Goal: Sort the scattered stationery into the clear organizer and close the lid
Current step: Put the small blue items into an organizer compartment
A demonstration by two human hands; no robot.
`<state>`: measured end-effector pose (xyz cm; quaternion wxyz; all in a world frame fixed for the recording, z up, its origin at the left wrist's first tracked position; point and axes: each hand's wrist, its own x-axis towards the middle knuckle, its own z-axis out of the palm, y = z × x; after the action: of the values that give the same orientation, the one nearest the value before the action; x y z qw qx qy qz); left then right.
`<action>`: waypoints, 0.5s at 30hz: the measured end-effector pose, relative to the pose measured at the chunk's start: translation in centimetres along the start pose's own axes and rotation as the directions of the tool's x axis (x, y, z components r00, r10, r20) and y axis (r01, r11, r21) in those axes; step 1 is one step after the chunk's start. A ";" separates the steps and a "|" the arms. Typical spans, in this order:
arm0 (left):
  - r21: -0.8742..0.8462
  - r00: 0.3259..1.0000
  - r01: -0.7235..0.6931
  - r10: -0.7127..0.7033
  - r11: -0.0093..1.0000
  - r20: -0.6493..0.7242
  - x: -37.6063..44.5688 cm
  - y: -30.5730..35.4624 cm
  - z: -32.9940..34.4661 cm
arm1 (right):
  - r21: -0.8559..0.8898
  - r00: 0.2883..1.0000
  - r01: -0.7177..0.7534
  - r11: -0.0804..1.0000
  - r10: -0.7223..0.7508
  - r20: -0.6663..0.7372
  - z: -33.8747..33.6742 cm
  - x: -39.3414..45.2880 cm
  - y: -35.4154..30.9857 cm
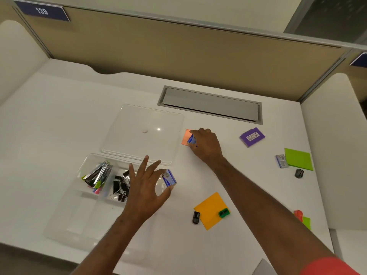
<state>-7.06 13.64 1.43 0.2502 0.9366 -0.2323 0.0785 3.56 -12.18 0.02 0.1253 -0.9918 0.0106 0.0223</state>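
The clear organizer (65, 221) sits open at the front left of the white desk, its lid (127, 124) lying flat behind it. Inside are highlighters and pens (97, 176) and black binder clips (120, 186). My left hand (147, 187) hovers over the organizer's right end, thumb and fingers pinching a small blue staple box (169, 178). My right hand (205, 144) is shut on another small blue box (191, 139) right above an orange sticky pad (185, 137) beside the lid.
Scattered to the right: a purple pad (252, 136), a green pad (298, 159) with a grey staple box (281, 160) and a dark sharpener (299, 173), a yellow pad (211, 209), a green sharpener (224, 212), a black sharpener (196, 217). A grey cable hatch (210, 104) lies behind.
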 end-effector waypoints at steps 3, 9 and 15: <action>-0.006 1.000 -0.014 0.014 1.000 0.002 -0.3 -0.3 -0.3 | 0.133 0.993 -0.011 0.991 0.026 -0.111 -0.9 -1.9 -0.3; 0.023 0.997 -0.068 0.067 0.997 0.033 -1.4 -2.2 -1.5 | 0.266 0.967 0.001 0.964 0.067 -0.245 -1.8 -7.0 -1.9; 0.145 0.984 -0.108 0.085 0.983 0.157 -1.9 -5.7 -3.2 | 0.307 0.954 0.000 0.952 0.091 -0.285 -1.8 -11.5 -5.1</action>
<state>-6.16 20.40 1.24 0.1552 0.9439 -0.2890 0.0372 -7.74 -7.55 3.54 0.2726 -0.9523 0.0556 -0.1251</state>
